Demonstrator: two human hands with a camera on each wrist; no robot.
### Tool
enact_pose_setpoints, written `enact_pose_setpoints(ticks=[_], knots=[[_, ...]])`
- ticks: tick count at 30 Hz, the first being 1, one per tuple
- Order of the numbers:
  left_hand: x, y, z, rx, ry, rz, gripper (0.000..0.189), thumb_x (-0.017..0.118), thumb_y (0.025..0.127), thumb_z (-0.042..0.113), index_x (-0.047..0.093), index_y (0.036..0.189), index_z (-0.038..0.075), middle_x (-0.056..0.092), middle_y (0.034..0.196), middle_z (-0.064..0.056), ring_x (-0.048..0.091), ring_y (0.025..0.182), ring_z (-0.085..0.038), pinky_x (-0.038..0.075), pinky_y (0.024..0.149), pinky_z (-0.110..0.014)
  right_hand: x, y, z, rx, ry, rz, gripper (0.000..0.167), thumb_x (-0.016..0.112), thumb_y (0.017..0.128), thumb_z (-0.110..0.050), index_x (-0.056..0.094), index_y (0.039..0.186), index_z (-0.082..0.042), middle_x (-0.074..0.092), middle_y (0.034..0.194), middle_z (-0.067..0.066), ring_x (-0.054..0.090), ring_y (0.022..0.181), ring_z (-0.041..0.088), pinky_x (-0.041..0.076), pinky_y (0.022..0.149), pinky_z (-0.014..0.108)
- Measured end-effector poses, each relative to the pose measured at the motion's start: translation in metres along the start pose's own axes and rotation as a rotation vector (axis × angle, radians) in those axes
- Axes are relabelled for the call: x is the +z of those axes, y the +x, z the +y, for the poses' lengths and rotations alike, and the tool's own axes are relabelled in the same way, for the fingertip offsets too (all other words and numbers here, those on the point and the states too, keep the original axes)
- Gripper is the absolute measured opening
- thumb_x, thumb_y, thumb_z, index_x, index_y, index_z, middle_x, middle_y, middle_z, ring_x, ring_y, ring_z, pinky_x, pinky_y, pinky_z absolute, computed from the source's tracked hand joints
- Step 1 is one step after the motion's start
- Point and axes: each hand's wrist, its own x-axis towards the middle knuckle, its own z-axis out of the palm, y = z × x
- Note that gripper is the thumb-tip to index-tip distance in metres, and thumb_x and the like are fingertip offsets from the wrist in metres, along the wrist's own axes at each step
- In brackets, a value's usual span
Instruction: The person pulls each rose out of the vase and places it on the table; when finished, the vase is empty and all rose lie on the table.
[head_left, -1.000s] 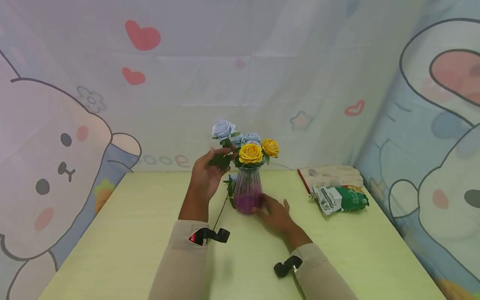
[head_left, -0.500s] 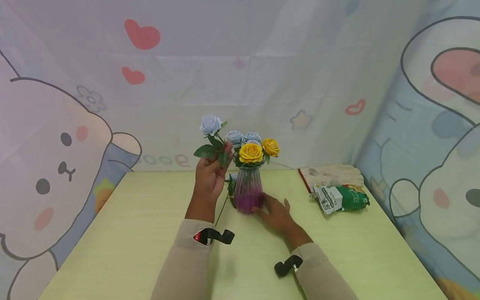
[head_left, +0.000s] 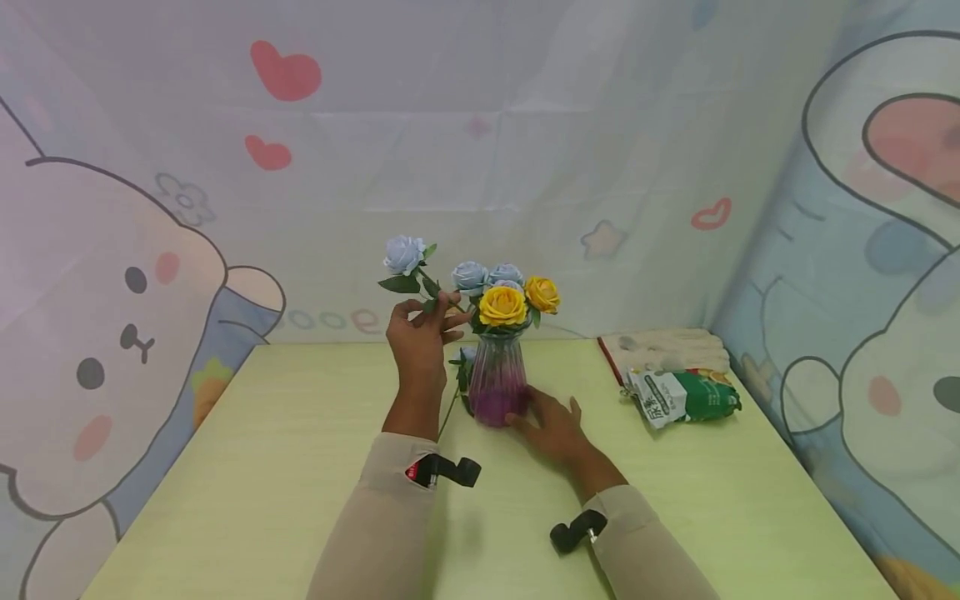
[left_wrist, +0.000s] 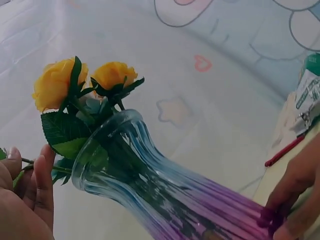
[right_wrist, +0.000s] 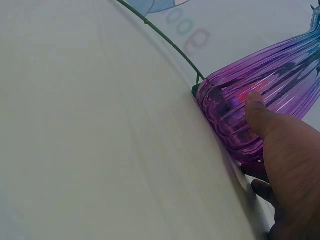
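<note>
A ribbed glass vase [head_left: 498, 375], purple at its base and bluish at its rim, stands upright on the table. In it are yellow roses [head_left: 502, 307] and light blue roses [head_left: 470, 277]. My left hand [head_left: 420, 346] pinches the green stem [left_wrist: 61, 169] of another blue rose [head_left: 403, 254], beside the vase mouth. That rose leans out to the left, its stem reaching the rim. Low on the vase, my right hand [head_left: 557, 429] holds the base, the thumb [right_wrist: 257, 107] on the near side. A further blue flower [head_left: 466, 357] lies behind the vase, partly hidden.
On the right of the table lie a green and white packet [head_left: 684, 397] and pale gloves [head_left: 667, 350] with a red edge. A green stem [right_wrist: 172, 44] lies on the tabletop left of the vase. A printed cloth [head_left: 540, 167] hangs behind the table.
The held blue rose first rose and swung left away from the bunch, then tilted further left and dropped slightly. My left hand moved right towards the vase mouth. The right hand stayed on the vase.
</note>
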Motion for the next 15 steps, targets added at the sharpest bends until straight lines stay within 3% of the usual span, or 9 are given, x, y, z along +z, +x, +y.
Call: enact_pose_setpoints(ticks=[7, 11, 13, 15], knots=[[0.0037, -0.0009, -0.0039, -0.081, -0.057, -0.005, 0.023, 0.075, 0.106, 0.03, 0.073, 0.102, 0.007, 0.084, 0.103, -0.004, 0.085, 0.091, -0.016, 0.068, 0.082, -0.027, 0.0013, 0.0002, 0.0021, 0.002, -0.002, -0.002, 0.081, 0.06, 0.108, -0.06, 0.042, 0.168, -0.008, 0.051, 0.169, 0.013, 0.044, 0.161, 0.036, -0.001, 0.131, 0.078], [0.0023, 0.0003, -0.0075, -0.107, -0.105, -0.045, 0.04, 0.066, 0.111, 0.037, 0.083, 0.105, 0.001, 0.084, 0.109, -0.008, 0.083, 0.101, -0.022, 0.066, 0.095, -0.029, 0.0016, 0.0006, 0.0025, -0.001, -0.005, 0.001, 0.081, 0.06, 0.108, -0.06, 0.042, 0.168, -0.008, 0.052, 0.169, 0.013, 0.044, 0.161, 0.037, 0.0, 0.131, 0.078], [0.0011, -0.0001, -0.0077, -0.115, -0.085, -0.07, 0.047, 0.062, 0.113, 0.039, 0.083, 0.11, -0.002, 0.082, 0.123, -0.006, 0.081, 0.105, -0.021, 0.064, 0.1, -0.029, 0.0016, 0.0008, 0.0025, -0.004, -0.005, 0.003, 0.081, 0.06, 0.108, -0.06, 0.042, 0.168, -0.008, 0.052, 0.168, 0.013, 0.044, 0.161, 0.037, -0.001, 0.131, 0.078], [-0.0004, -0.0001, -0.0072, -0.123, -0.048, -0.086, 0.048, 0.059, 0.115, 0.039, 0.083, 0.116, -0.003, 0.081, 0.122, -0.005, 0.078, 0.107, -0.02, 0.06, 0.1, -0.028, 0.0017, 0.001, 0.0026, -0.004, -0.006, 0.002, 0.081, 0.06, 0.108, -0.06, 0.042, 0.168, -0.008, 0.052, 0.169, 0.013, 0.044, 0.161, 0.037, -0.001, 0.131, 0.078]])
